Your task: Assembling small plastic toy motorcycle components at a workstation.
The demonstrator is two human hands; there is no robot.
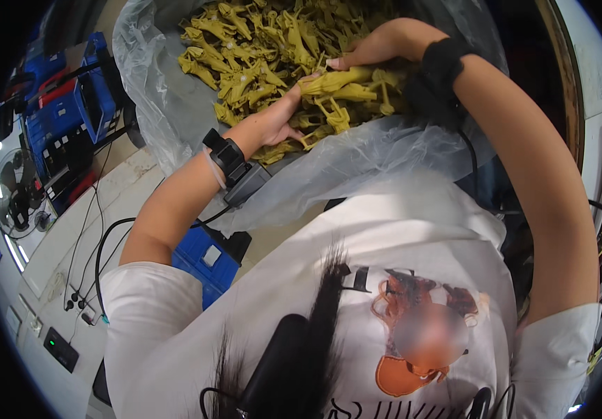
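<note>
Many mustard-yellow moulded plastic pieces (245,73) with thin prongs lie heaped in a large clear plastic bag (148,84). My left hand (281,124) reaches into the heap from the left, its fingers and thumb curved around a bunch of yellow plastic pieces (343,87). From the far right side my right hand (381,45) bends over the same bunch, its thumb laid along the top. Most of the right fingers are hidden behind the pieces. Both hands close in on the bunch from opposite sides. Black bands circle both wrists.
The crumpled near edge of the bag lies against my white shirt (412,230). Blue plastic bins (63,115) stand at the far left, another blue bin (206,262) below my left forearm. Black cables (95,202) run over the pale floor (133,185). A fan (21,188) stands left.
</note>
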